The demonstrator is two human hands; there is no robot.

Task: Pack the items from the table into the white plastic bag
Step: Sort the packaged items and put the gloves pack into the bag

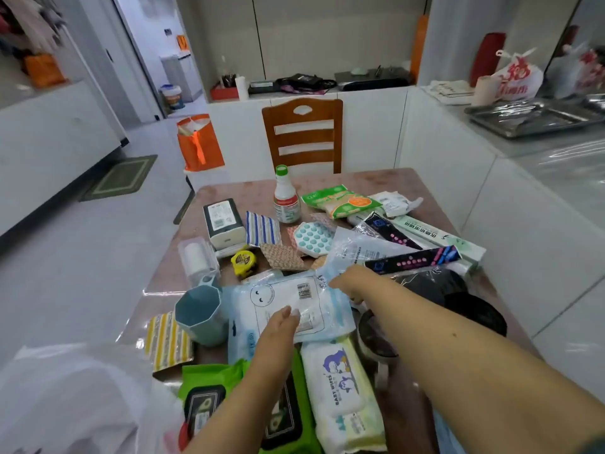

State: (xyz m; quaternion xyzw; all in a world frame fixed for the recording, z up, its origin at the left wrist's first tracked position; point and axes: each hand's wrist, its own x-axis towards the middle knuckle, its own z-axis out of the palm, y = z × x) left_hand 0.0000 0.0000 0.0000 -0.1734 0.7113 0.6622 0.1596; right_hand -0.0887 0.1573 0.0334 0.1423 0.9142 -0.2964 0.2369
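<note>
Both hands are on the pale blue wipes pack (pixel 288 303) in the lower middle of the frame. The left hand (pixel 278 326) lies flat on its near side, fingers (pixel 288 312) stretched out and loose, pressing rather than gripping. The right hand (pixel 348 281) reaches to the pack's far right corner; its fingers curl down over the edge, but whether they have actually pinched the wrapper I cannot tell, since the wrist hides them.

The white plastic bag (pixel 75 398) sits crumpled at the lower left, partly cut off by the frame edge, and its mouth and contents are hard to make out. Judging by the tabletop (pixel 393 181), packing has barely begun: nearly everything is out. There's the sauce bottle (pixel 286 199), a green snack packet (pixel 340 201), the yellow tape measure (pixel 244 258), a blue-grey cup (pixel 199 314), the baby wipes pack (pixel 343 394), green wipes packs (pixel 212 391) under the left forearm, and long boxes (pixel 438 237) at right.

A dark, round object beneath the right forearm is mostly covered, so I won't name it.
</note>
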